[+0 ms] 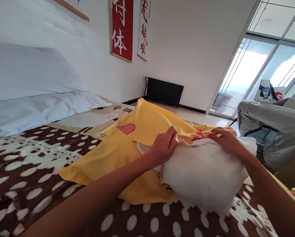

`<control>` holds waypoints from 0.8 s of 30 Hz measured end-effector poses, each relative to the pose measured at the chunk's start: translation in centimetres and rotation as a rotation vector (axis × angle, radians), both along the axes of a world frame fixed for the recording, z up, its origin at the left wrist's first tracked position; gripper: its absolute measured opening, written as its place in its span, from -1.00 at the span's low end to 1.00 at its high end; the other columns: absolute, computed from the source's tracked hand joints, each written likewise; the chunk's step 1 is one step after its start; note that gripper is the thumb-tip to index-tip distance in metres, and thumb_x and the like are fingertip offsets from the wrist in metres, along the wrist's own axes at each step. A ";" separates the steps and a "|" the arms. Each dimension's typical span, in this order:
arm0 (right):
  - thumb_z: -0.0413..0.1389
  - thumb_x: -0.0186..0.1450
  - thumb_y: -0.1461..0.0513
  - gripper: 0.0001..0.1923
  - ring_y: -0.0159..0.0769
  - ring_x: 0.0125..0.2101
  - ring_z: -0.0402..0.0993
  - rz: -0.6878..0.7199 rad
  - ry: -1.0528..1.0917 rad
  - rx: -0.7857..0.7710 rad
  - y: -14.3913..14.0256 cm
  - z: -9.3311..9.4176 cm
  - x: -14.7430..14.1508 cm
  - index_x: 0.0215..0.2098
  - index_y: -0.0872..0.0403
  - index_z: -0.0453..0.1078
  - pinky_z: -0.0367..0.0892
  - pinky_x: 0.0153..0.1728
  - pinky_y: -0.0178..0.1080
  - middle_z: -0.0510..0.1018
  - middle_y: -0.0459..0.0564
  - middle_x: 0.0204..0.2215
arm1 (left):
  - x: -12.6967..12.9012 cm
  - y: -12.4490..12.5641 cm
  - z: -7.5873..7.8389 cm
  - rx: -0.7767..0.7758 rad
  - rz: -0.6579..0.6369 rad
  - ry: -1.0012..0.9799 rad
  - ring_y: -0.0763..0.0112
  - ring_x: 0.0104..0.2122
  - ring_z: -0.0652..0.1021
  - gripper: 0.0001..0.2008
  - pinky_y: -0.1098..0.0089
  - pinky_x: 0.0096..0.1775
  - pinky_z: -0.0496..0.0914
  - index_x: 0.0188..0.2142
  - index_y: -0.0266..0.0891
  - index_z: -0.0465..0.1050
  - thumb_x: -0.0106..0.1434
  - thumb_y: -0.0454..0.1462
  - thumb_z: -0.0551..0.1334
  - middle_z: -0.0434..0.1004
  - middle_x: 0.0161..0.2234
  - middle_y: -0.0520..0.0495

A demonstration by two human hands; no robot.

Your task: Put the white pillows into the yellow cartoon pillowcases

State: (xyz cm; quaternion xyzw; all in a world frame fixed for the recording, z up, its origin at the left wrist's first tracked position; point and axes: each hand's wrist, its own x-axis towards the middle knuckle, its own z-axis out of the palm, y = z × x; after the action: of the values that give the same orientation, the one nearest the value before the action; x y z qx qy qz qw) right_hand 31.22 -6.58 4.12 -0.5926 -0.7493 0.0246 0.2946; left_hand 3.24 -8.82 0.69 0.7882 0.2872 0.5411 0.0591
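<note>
Two white pillows [34, 98] are stacked at the left edge of the bed [26, 184], which is covered by a brown blanket with white spots. Next to them, toward the middle of the bed, the yellow pillowcase [127, 154] lies spread flat, with a red shape printed on it. My left hand [165, 146] is closed, pinching the open edge of the yellow pillowcase between thumb and fingers. Just right of it, the white pillow insert [204, 174] sits near the right edge of the bed, its far end tucked under the pillowcase's opening and most of it still uncovered. My right hand [225, 140] rests on top of the insert, fingers clenched on the same bunched yellow edge, where a pink strip shows. Beyond the right edge of the bed stands a grey covered chair [273, 128]. On the far wall hang a red banner [122, 29] and a white one [144, 29].
</note>
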 end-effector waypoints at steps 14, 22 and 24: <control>0.00 0.19 0.28 -0.78 -0.12 -0.20 0.40 -0.170 -0.287 0.610 -1.0 -2.5 -10.4 -0.22 0.09 0.40 0.12 -0.12 -0.13 0.57 0.06 -0.31 | 0.8 -2.0 -0.3 0.445 0.065 -0.014 0.59 -0.65 0.18 -0.89 0.50 -0.53 0.12 -0.35 -0.21 0.16 0.26 -0.43 0.02 0.17 -0.59 0.15; 0.00 0.20 0.25 -0.74 -0.11 -0.25 0.43 -0.301 -0.297 0.058 0.7 -1.9 -6.3 -0.17 0.01 0.42 0.12 -0.36 -0.21 0.54 0.07 -0.19 | 0.7 -2.6 -1.6 0.547 0.130 0.275 0.48 -0.52 0.36 -0.89 0.44 -0.43 0.25 -0.40 -0.25 0.24 0.23 -0.43 0.04 0.35 -0.54 0.03; -0.02 0.21 0.26 -0.76 -0.13 -0.30 0.45 -0.315 -0.288 0.045 1.0 -1.6 -5.8 -0.20 0.01 0.42 0.08 -0.42 -0.24 0.56 0.06 -0.29 | 1.2 -3.7 -2.5 0.658 0.117 0.456 0.34 -0.33 0.45 -0.89 0.33 -0.26 0.33 -0.28 -0.30 0.34 0.25 -0.39 0.05 0.47 -0.36 -0.11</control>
State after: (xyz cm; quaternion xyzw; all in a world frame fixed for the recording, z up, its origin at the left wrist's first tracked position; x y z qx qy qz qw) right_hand 25.47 -5.55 2.50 -0.6932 -0.6820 -0.1233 0.1979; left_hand 4.41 -12.48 -1.79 0.8471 0.1489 0.4180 -0.2926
